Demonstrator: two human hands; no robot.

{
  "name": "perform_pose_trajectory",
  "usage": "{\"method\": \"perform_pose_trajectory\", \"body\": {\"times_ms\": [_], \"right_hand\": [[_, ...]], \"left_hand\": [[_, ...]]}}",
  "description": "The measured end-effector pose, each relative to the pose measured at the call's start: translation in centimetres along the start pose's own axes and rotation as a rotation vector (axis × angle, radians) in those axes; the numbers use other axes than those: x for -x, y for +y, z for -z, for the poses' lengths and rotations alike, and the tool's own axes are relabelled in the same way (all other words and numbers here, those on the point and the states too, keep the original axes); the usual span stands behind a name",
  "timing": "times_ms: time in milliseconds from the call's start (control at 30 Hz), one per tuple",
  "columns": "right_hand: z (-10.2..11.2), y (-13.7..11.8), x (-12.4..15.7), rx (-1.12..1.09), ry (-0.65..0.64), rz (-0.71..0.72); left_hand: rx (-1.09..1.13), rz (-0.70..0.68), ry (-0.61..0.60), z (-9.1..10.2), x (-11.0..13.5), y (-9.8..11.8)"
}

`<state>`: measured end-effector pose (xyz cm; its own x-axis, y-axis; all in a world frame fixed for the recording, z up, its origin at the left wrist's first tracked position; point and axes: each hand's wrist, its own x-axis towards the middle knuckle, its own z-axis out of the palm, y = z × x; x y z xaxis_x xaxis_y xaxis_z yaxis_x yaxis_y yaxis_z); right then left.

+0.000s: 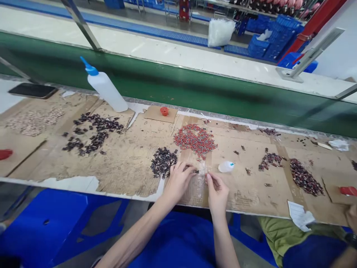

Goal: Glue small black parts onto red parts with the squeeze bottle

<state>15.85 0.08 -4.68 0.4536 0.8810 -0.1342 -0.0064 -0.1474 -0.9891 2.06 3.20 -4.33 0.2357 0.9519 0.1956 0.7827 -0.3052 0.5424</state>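
Note:
My left hand (180,179) is closed in a pinch on a small dark part (196,171), just right of a heap of small black parts (164,162). My right hand (218,190) is also pinched, thumb against forefinger. A speck of red shows at its fingertips, too small to name. The two hands are a short gap apart over the cardboard (134,160). Beyond them spreads a pile of small red-and-dark parts (195,139). A small white bottle (225,166) with a teal tip lies close to my right hand.
A tall white squeeze bottle (107,91) with a blue nozzle leans at the back left. More dark parts (95,134) lie left, others (305,176) right. A red cap (164,111) sits on a cardboard piece. At the right edge is another person's hand (351,217).

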Motion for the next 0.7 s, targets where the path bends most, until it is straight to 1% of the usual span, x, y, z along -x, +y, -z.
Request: {"method": "perform_pose_trajectory", "body": {"times_ms": [100,200,300,400,500,700], "right_hand": [[-0.7,-0.3,-0.1,-0.014,-0.015,0.0],[-1.3,-0.7,0.0,-0.062,-0.07,-0.016],[-1.6,-1.1,0.3,-0.118,-0.105,-0.046],[-1.6,-1.4,0.7,-0.142,-0.083,-0.049],[-1.7,-1.7,1.0,-0.141,-0.08,-0.033],[-1.4,-2.2,1.5,-0.017,-0.187,0.03]], "left_hand": [[0.064,-0.014,-0.02,0.1,-0.2,0.1],[0.17,-0.015,-0.005,0.3,-0.1,0.2],[0.238,-0.028,0.072,0.4,0.1,0.4],[0.272,-0.056,0.145,0.6,0.3,0.7],[0.332,-0.064,0.174,1.0,0.6,0.9],[0.509,0.03,0.151,2.4,0.9,1.7]]}}
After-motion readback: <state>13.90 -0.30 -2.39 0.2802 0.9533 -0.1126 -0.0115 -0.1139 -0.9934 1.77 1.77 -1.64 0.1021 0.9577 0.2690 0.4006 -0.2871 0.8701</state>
